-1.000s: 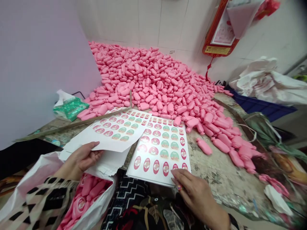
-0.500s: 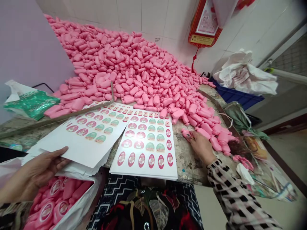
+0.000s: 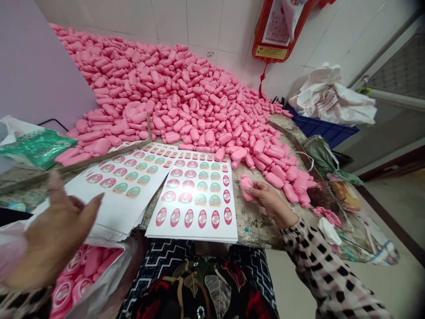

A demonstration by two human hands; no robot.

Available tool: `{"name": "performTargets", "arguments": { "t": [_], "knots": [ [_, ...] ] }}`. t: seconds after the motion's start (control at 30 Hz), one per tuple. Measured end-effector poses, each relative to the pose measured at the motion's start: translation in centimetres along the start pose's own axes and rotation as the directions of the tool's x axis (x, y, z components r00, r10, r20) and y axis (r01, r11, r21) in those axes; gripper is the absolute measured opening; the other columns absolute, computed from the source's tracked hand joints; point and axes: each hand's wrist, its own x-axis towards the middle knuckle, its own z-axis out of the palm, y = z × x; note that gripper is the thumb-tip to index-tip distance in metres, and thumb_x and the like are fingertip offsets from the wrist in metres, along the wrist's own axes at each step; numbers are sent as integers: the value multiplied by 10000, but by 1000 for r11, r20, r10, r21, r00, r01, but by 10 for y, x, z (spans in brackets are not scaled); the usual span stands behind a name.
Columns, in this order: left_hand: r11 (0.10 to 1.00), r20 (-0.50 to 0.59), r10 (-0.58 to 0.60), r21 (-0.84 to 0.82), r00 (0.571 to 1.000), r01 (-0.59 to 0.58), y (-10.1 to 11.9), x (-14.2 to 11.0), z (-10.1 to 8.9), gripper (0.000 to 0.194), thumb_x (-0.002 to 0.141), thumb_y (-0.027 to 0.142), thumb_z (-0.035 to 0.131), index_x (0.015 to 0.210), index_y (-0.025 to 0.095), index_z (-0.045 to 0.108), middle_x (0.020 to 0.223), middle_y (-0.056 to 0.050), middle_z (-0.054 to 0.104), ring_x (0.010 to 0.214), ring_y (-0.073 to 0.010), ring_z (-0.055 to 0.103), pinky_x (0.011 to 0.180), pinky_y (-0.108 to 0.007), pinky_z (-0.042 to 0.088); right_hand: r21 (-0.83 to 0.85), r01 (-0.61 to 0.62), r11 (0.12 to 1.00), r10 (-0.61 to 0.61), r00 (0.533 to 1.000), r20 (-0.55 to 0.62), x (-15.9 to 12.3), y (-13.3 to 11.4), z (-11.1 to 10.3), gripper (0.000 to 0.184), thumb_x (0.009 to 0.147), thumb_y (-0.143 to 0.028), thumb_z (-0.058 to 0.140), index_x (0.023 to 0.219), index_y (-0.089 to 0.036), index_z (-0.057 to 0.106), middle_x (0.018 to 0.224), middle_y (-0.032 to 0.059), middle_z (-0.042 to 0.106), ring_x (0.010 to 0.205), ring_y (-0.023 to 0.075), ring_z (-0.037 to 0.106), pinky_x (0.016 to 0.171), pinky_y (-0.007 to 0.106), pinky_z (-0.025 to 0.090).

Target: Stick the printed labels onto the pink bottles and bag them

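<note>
The right hand (image 3: pixel 271 201) grips a pink bar (image 3: pixel 246 187) just right of the oval-label sticker sheets (image 3: pixel 192 199), below the big pink heap (image 3: pixel 166 97). The blurred left hand (image 3: pixel 58 232) hangs open and empty at lower left, above a white plastic bag (image 3: pixel 99 283).

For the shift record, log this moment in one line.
Right hand: pink piece | Left hand: empty, over label sheets

Left hand (image 3: pixel 56 232) blurred by motion

A stained, worn tabletop (image 3: pixel 255 226) carries two stacks of printed sticker sheets (image 3: pixel 191 199), with a heap of pink moulded pieces (image 3: pixel 166 93) behind them and a green plastic packet (image 3: pixel 36 148) to their left.
</note>
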Motion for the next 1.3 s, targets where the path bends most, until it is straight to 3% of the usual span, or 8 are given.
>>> {"name": "performTargets", "arguments": {
  "t": [0.1,0.2,0.33,0.47,0.6,0.7,0.83,1.3],
  "knots": [
    [877,180,293,-442,939,-189,54,-41,33,716,704,469,664,1335,253,401,808,-4,615,713,-200,568,699,-333,470,306,-88,948,34,983,178,-21,-12,35,331,690,-362,688,939,-158,613,798,31,647,651,124,581,564,233,455],
    [599,584,481,-763,654,241,106,-80,78,618,718,398,688,1269,212,479,967,-62,638,777,-172,601,694,-270,483,423,-43,905,-60,972,228,-38,-19,68,329,711,-355,687,968,-175,589,766,2,618,610,100,558,533,210,448],
    [397,691,604,-692,397,603,146,-110,118,442,811,464,564,1151,182,543,814,-49,622,533,-118,549,430,-213,393,364,80,928,-162,966,201,-48,-15,82,352,749,-399,655,1016,-216,517,632,-74,515,434,55,429,415,181,370],
    [415,682,565,-721,464,555,153,-100,128,337,780,380,608,1047,176,582,862,-57,626,617,-147,595,498,-240,443,-52,276,960,-267,954,135,-28,-4,56,395,798,-464,580,1106,-218,550,855,4,591,622,107,541,571,248,463],
    [696,497,575,-714,649,-70,154,-70,133,286,738,293,629,1004,188,624,946,-61,643,881,-238,603,785,-352,461,-588,291,755,-378,925,-28,12,3,25,291,889,-414,447,967,-232,660,905,32,616,854,173,569,777,312,434],
    [650,391,758,-509,521,-564,160,-57,139,307,779,269,553,1070,205,629,1098,-78,623,1020,-284,560,883,-400,407,-747,255,614,-407,913,-23,35,2,19,248,891,-357,454,955,-251,669,921,22,632,871,176,573,759,297,408],
    [526,453,825,-399,337,-751,168,-56,148,417,809,281,503,1216,223,569,1384,-107,437,1104,-323,528,914,-426,388,-801,274,532,-440,898,15,52,-1,24,228,892,-331,457,964,-242,655,950,19,638,895,171,571,756,282,396],
    [384,534,820,-249,204,-889,171,-54,153,434,862,371,416,1258,234,529,1404,-138,394,988,-295,599,823,-395,444,-833,389,394,-492,854,166,63,1,19,175,869,-291,498,876,-228,661,873,16,609,836,165,560,667,269,371]
  ]
}}
